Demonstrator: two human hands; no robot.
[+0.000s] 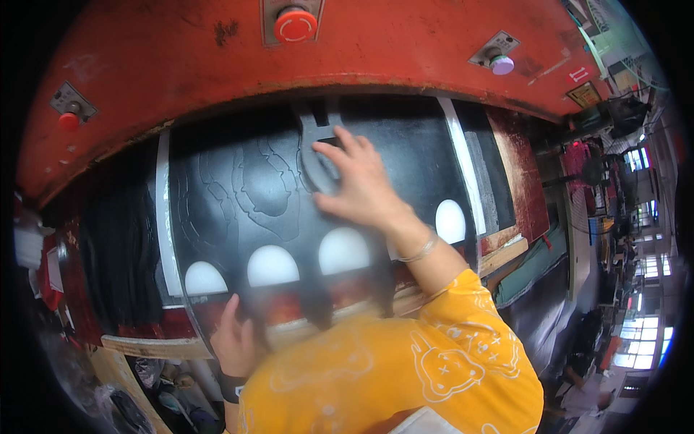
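A black sheet [412, 137] lies under the machine, with curved outlines marked on its left half. On it rests a grey, loop-shaped cutting die [315, 168], its far end in the machine's shadow. My right hand [361, 181] reaches over the die, with fingers at its crossbar and inner opening and the thumb by its near end, gripping it. At the sheet's near edge, left of centre, my left hand [237, 340] has its fingers stretched and apart, slightly blurred, and holds nothing visible. Several white arched areas [273, 266] line the sheet's near edge.
An orange-red machine beam [181, 65] spans the far side, carrying a large red push button [295, 25], a smaller red button [69, 121] and a pale button [502, 64]. White strips [463, 155] border the sheet. Wooden slats [155, 347] edge the table.
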